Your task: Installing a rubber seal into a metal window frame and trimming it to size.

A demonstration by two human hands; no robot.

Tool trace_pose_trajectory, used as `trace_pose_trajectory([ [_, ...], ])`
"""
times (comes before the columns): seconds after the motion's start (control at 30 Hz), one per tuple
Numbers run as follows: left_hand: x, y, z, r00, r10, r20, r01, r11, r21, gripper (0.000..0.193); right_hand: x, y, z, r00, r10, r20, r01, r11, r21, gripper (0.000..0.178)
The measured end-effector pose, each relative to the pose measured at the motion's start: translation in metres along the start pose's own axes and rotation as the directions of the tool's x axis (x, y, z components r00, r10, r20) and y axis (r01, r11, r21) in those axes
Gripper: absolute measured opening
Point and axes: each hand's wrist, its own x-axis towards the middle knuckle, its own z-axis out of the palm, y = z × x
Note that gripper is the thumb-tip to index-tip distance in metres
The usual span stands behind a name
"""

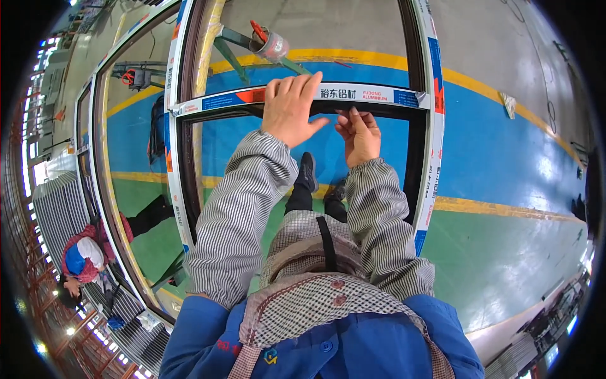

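A window or door frame of dark aluminium profiles, covered in printed white, blue and orange film, spreads out before me. My left hand [291, 108] lies across its crossbar [391, 95], fingers stretched over the top and the thumb apart. Just to the right, my right hand [362, 138] is at the crossbar's near edge, thumb and fingertips pinched together. Whatever may be between those fingertips is too small to make out. A dark inner edge [398, 112] runs along the near side of the crossbar, partly covered by both hands.
A round bucket [274, 48] with an orange-red item in it stands by a green metal stand [231, 62] beyond the crossbar. Left, another person [88, 256] is near the long frame's far side [123, 265]. Blue and green floor [499, 164] shows right.
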Motion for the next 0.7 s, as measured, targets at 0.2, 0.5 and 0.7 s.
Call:
trace_pose_trajectory([
  [0.2, 0.014, 0.011, 0.017, 0.995, 0.091, -0.029, -0.088, 0.993, 0.079, 0.069, 0.004, 0.001, -0.005, 0.997, 0.075, 0.005, -0.075, 0.996, 0.037, 0.009],
  [0.5, 0.012, 0.007, 0.019, 0.991, 0.109, -0.071, -0.111, 0.993, -0.026, 0.065, -0.036, -0.05, 0.007, 0.375, -0.62, 0.69, 0.617, -0.389, -0.684, 0.048],
  [0.7, 0.022, 0.03, 0.033, 0.974, 0.206, -0.094, -0.197, 0.975, 0.101, 0.071, -0.007, -0.107, 0.018, 0.516, 0.014, 0.857, 0.549, -0.773, -0.318, 0.075],
])
